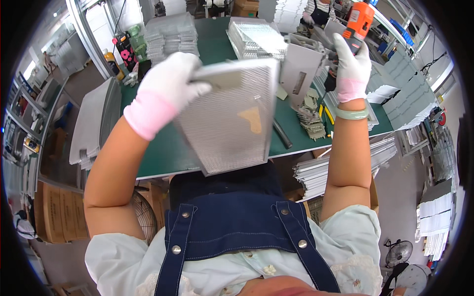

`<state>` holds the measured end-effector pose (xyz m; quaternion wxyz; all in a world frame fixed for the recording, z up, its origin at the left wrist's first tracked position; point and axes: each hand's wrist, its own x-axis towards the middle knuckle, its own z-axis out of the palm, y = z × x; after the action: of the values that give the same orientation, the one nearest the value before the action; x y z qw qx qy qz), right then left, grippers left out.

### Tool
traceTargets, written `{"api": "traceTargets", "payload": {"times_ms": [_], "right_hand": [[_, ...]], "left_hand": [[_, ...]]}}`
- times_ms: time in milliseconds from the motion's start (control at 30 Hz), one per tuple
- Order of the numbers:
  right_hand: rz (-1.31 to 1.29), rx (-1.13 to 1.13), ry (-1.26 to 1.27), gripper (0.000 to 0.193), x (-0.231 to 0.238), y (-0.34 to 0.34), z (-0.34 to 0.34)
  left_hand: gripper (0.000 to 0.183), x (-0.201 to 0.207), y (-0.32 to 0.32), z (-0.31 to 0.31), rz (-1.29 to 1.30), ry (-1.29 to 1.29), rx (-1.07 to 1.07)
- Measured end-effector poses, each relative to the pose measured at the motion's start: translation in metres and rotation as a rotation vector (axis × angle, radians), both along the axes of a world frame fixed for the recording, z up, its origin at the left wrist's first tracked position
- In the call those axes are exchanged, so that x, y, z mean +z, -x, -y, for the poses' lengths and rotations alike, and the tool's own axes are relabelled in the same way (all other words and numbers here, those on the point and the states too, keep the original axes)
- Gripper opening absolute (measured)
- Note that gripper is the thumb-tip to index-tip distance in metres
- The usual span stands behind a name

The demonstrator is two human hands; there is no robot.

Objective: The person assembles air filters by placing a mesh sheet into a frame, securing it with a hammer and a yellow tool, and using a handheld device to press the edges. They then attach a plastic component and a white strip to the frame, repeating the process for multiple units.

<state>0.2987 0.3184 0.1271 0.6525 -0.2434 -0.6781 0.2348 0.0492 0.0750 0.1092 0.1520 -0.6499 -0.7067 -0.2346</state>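
My left hand (170, 81), in a white glove with a pink cuff, grips a metal-framed mesh panel (222, 128) by its upper left corner. The panel is tilted over the table's front edge and slightly blurred. A tan patch shows on its mesh. At the upper right, my gloved right hand (353, 66) is raised with thumb and fingers around the dark lower part of an orange power screwdriver (359, 20). Its tip is hard to make out. Beside that hand stands a grey metal housing (299, 69) with a slot in it.
On the green table (170, 150) lie a black-handled tool (282, 133), yellow-handled pliers (327, 114) and a pile of small metal brackets (311, 116). Stacked panels (256, 39) and clear trays (170, 37) stand farther back. Another person (321, 12) works beyond the table.
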Motion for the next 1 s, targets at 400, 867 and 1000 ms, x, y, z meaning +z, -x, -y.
{"api": "traceTargets", "payload": {"times_ms": [400, 867, 1000], "right_hand": [[-0.151, 0.296, 0.086, 0.02, -0.027, 0.024, 0.037], [-0.175, 0.447, 0.097, 0.027, -0.024, 0.046, 0.056], [-0.111, 0.595, 0.129, 0.026, -0.009, 0.032, 0.044]], "left_hand": [[0.016, -0.058, -0.083, 0.045, 0.026, 0.306, -0.361], [0.019, -0.077, -0.114, 0.048, 0.017, 0.204, -0.435], [0.019, -0.07, -0.107, 0.042, 0.021, 0.096, -0.457]]}}
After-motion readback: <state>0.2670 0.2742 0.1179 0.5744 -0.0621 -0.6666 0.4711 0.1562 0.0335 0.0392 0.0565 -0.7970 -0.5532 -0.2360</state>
